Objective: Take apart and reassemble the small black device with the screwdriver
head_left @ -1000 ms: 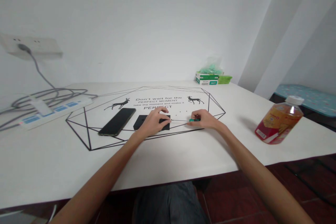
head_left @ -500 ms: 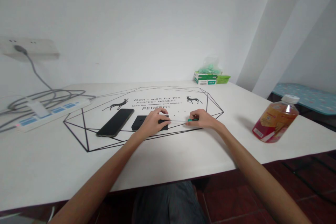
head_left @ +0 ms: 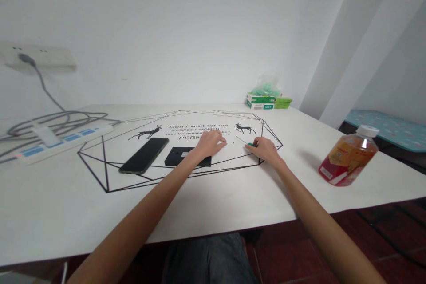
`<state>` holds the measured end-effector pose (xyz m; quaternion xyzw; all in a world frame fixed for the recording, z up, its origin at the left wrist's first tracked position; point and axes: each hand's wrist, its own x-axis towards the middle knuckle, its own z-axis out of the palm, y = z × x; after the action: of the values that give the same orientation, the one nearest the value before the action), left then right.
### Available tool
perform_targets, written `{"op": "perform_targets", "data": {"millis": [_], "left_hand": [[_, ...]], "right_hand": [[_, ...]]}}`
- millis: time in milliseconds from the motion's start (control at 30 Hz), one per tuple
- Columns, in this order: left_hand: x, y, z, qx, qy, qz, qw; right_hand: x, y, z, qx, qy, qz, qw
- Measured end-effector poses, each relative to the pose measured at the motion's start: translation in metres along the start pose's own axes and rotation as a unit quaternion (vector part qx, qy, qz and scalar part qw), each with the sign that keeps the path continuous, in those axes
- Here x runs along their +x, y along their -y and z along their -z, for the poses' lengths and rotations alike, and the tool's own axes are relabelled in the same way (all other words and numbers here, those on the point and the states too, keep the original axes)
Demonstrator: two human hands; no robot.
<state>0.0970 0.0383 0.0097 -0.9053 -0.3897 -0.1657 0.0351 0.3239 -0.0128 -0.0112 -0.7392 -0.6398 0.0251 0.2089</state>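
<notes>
My left hand (head_left: 210,143) is over the printed lettering, just behind the right part of a black box (head_left: 173,157). Its thumb and fingertips are bent close together at the tabletop; what they hold, if anything, is too small to name. My right hand (head_left: 264,148) grips a small screwdriver (head_left: 250,144) by its green handle, the thin shaft pointing up and left. A small dark dot lies on the white table between the hands. Left of the box rests a black phone (head_left: 145,155).
A power strip (head_left: 66,140) with coiled grey cables (head_left: 80,117) lies at the left. Green and white boxes (head_left: 261,101) with a plastic bag (head_left: 267,85) stand by the wall. A drink bottle (head_left: 349,156) stands at the right. The white table (head_left: 206,204) ends in front of me.
My left hand has moved from the black box to the right and away from me. The screwdriver in my right hand has swung away from the box, its shaft now angled up.
</notes>
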Motion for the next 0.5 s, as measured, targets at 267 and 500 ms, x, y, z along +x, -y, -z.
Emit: {"op": "perform_targets", "data": {"millis": [267,500], "left_hand": [[-0.008,0.008,-0.003,-0.034,-0.003,0.03,0.999],[-0.07,0.048,0.027,-0.138,0.045,0.026,0.989]], "right_hand": [[-0.005,0.006,-0.001,-0.025,0.021,0.023,0.999],[-0.006,0.007,0.0,-0.023,0.027,0.017,0.999]]}}
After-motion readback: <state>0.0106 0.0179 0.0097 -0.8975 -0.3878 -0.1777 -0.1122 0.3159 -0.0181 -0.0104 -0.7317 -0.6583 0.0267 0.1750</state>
